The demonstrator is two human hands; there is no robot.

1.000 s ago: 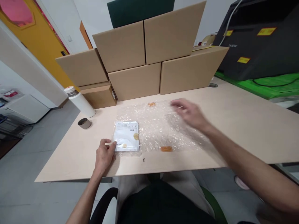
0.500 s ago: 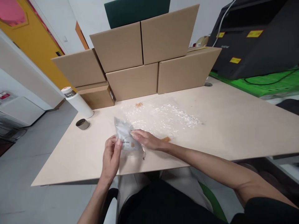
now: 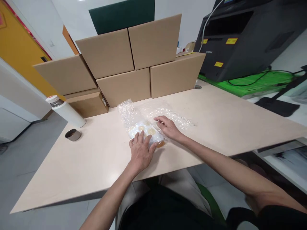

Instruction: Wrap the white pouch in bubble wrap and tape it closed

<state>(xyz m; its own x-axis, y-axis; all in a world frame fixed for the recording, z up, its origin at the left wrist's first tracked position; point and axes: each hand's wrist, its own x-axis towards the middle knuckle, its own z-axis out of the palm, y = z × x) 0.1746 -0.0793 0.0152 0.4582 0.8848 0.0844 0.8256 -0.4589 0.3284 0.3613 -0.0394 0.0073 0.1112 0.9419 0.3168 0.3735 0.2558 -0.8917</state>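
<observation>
A clear bubble wrap sheet (image 3: 134, 116) lies on the pale table (image 3: 216, 118), its left part folded over a white packet (image 3: 149, 132). My left hand (image 3: 141, 152) lies flat with fingers spread on the near edge of the wrapped packet. My right hand (image 3: 168, 127) rests palm down on the bubble wrap just right of it, fingers stretched. An orange piece of tape (image 3: 160, 143) shows at the bundle's near corner, between my hands.
Stacked cardboard boxes (image 3: 134, 70) line the back of the table. A white bottle (image 3: 66, 111) and a small tape roll (image 3: 72, 134) stand at the left. A black printer (image 3: 242, 38) on a green mat (image 3: 259, 83) is at the right.
The white packet went from flat on the table, to lifted in both hands, to lying under the folded bubble wrap. Both hands now press down on it.
</observation>
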